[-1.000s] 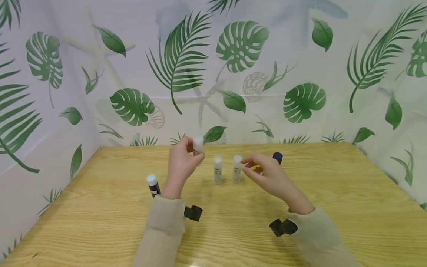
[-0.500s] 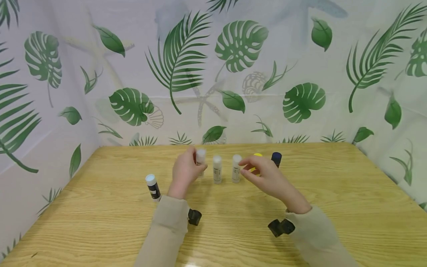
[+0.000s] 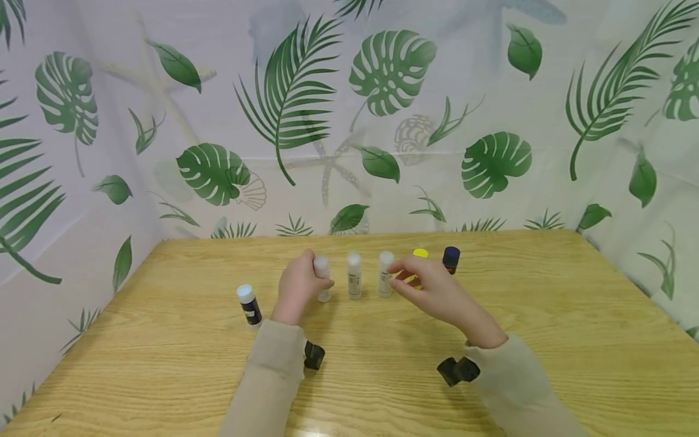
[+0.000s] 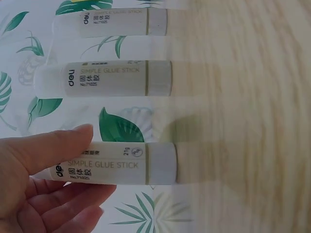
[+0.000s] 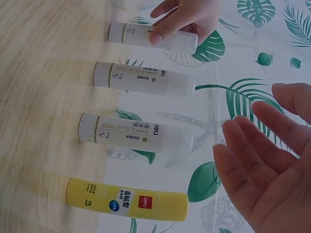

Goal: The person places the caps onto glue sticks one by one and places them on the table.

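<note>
My left hand [image 3: 297, 288] grips a white glue stick [image 4: 116, 164], with the thumb on one side and fingers on the other. That stick stands upright on the table, its base at the tabletop. Two more white glue sticks, a middle one [image 3: 355, 278] and a right one [image 3: 385, 274], stand to its right in a row. My right hand [image 3: 439, 291] hovers beside the right one, fingers loosely bent and holding nothing in the right wrist view. A yellow glue stick [image 5: 127, 200] stands by the right hand, which partly hides it in the head view.
A dark blue-capped stick [image 3: 451, 260] stands at the right end of the row. Left of the left forearm is a dark stick with a white cap [image 3: 250, 304]. The wooden table [image 3: 371, 376] meets a leaf-patterned cloth backdrop [image 3: 338, 121] behind.
My left hand has lowered the white glue stick from the air onto the table, left of the other two. The right hand has stayed in nearly the same place.
</note>
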Demonstrator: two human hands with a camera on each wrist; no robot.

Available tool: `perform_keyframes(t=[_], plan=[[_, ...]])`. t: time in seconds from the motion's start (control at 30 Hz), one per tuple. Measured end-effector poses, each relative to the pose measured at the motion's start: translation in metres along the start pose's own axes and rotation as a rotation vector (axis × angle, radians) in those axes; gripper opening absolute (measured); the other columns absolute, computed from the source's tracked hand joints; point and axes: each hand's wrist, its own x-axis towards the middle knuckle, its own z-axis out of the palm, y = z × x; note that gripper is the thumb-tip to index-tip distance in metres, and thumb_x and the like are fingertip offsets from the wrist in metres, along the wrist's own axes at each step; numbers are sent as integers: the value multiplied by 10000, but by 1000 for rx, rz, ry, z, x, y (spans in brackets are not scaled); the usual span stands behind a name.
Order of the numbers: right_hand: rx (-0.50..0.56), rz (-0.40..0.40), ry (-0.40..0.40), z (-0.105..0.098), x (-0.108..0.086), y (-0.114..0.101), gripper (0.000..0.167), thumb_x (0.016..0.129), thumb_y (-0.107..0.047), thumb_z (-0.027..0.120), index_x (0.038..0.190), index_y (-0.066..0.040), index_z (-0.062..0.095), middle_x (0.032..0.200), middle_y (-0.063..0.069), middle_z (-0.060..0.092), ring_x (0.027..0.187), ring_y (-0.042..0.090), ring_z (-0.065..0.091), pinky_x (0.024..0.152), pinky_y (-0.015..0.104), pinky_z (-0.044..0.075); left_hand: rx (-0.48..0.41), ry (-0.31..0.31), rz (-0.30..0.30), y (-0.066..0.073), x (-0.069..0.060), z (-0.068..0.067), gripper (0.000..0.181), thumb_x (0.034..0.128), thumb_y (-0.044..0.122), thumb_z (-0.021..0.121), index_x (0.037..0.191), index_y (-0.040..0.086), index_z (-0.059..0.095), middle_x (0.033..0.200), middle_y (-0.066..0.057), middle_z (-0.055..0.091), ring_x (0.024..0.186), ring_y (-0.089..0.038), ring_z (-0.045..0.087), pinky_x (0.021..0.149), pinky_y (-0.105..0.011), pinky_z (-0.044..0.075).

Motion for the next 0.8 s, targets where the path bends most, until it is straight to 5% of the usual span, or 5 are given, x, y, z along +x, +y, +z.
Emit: perform_keyframes(t=[0.8], plan=[[-47,20,-53,4,1,-1,181,865,-106,567,1014,-9,601,988,102,600,844,189,574,713,383,483,13,-16,13,-5,1,2,455,680,206,771,997,6,513,901,-144,592,799,-272,578,678,-388,467]])
